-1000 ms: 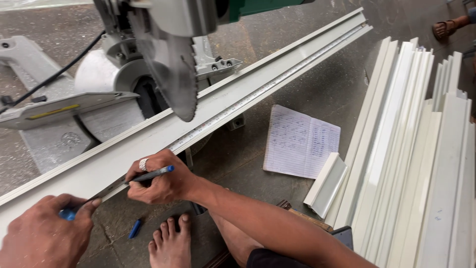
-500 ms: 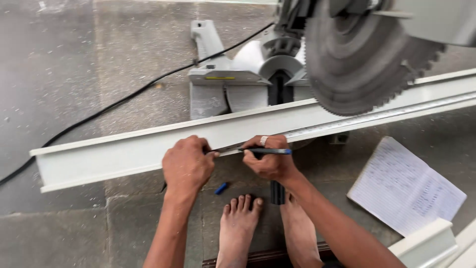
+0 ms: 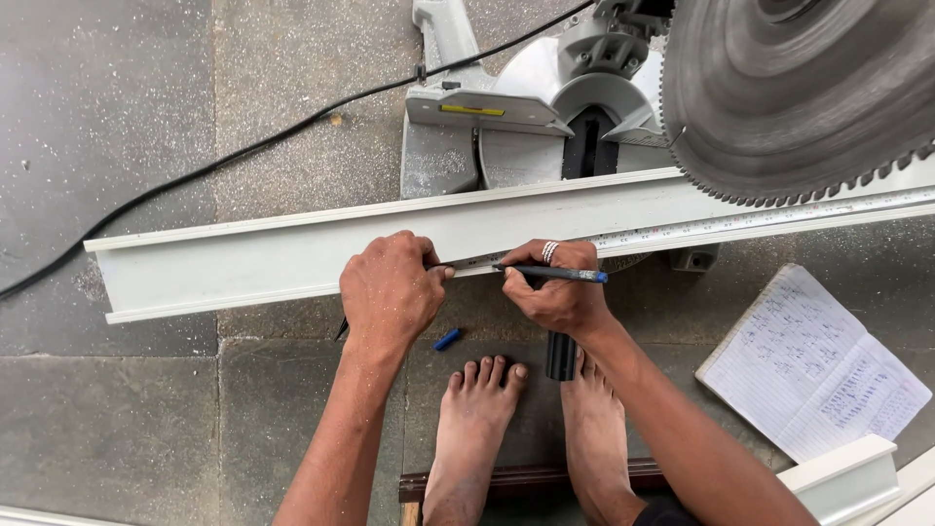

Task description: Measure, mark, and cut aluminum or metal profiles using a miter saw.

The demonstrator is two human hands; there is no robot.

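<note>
Pen [image 3: 550, 274] in right hand [image 3: 557, 292] grip

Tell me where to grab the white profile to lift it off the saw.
Probably grip the profile on its free left stretch, from the near side, fingers over the top edge. That part is long, straight and bare; to the right the hands, tape and saw blade crowd it.

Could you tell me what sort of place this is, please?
Probably a fabrication workshop floor: a mitre saw with a toothed blade stands on bare concrete, across it lies a long white profile, and cut profile pieces wait nearby.
</note>
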